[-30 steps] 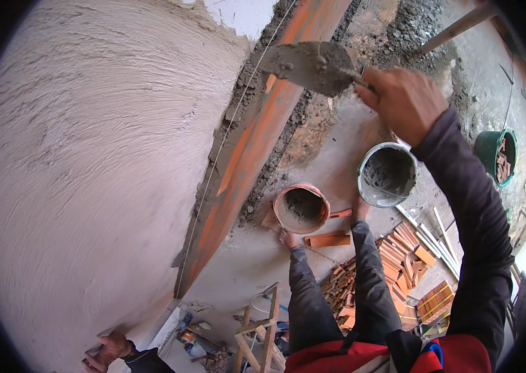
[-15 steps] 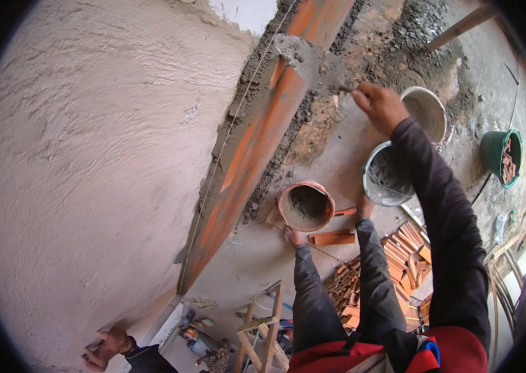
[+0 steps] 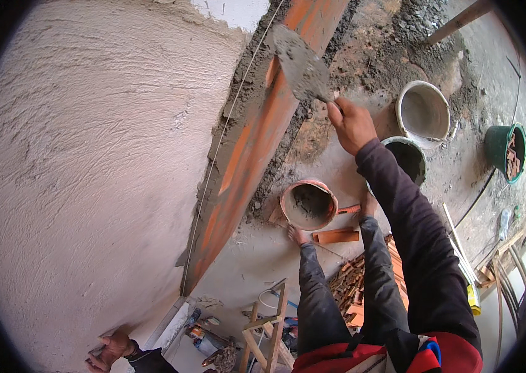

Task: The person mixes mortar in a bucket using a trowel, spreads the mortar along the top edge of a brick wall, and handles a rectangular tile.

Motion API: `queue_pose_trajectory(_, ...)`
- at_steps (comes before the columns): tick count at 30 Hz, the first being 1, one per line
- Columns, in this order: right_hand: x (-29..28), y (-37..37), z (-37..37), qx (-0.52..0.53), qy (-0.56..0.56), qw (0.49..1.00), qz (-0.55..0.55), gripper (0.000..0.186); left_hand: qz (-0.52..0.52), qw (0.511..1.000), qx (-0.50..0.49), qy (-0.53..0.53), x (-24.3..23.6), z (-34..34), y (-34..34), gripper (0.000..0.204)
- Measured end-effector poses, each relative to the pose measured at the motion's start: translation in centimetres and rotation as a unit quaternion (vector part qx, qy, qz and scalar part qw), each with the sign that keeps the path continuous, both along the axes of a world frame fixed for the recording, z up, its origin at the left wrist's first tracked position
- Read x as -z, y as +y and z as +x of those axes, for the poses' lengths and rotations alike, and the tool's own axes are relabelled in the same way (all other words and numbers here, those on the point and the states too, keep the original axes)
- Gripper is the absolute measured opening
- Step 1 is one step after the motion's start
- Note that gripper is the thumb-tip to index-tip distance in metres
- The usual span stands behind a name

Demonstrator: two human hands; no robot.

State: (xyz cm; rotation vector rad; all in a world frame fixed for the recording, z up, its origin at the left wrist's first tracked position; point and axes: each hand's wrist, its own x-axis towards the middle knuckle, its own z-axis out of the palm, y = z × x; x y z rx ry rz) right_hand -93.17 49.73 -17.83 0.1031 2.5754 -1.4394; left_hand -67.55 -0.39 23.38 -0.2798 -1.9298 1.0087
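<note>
My right hand [image 3: 354, 126] is closed around the handle of a trowel [image 3: 302, 65], whose grey blade has mortar on it. The blade reaches over the low row of orange bricks [image 3: 261, 144], near a taut string [image 3: 226, 127] along the wall. Whether the blade touches the bricks, I cannot tell. Grey mortar [image 3: 238, 133] lies between the bricks and the plastered wall [image 3: 101, 168]. Far to the lower left, my left hand [image 3: 112, 352] rests against that wall with its fingers apart, holding nothing. Below my right forearm, a dark bucket [image 3: 423, 163] is partly hidden.
An orange-rimmed bucket [image 3: 283, 205] with mortar stands by my feet. Farther right are a pale bucket [image 3: 443, 105] and a green bucket [image 3: 496, 148] holding brick pieces. Stacked bricks [image 3: 347, 286] lie beside my legs. A wooden stand [image 3: 280, 317] and tools occupy the lower middle.
My right hand and the trowel have moved left and slightly nearer. The blade has turned and sits more over the bricks. My left hand has stayed at the wall.
</note>
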Motion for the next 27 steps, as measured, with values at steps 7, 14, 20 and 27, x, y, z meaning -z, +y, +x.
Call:
queue_pose_trajectory(7, -3.3, -0.7, 5.2, 0.048, -0.100, 0.986, -0.126, 0.030, -0.028, 0.999, -0.042, 0.018, -0.4, 0.5, -0.1, 0.060)
queue_pose_trajectory(14, -8.2, -8.0, 8.1, -0.014, -0.101, 0.988, -0.117, 0.031, -0.006, 1.000, -0.011, 0.022, 0.3, -0.8, 0.8, 0.057)
queue_pose_trajectory(20, -8.6, -12.5, 11.3, -0.029, -0.118, 0.982, -0.142, 0.031, -0.006, 0.999, -0.016, 0.037, -0.1, -0.1, 0.4, 0.056)
queue_pose_trajectory(27, -1.7, -13.3, 14.3, -0.096, -0.111, 0.983, -0.112, 0.028, -0.026, 1.000, -0.012, 0.000, 0.3, -0.4, 0.6, 0.055)
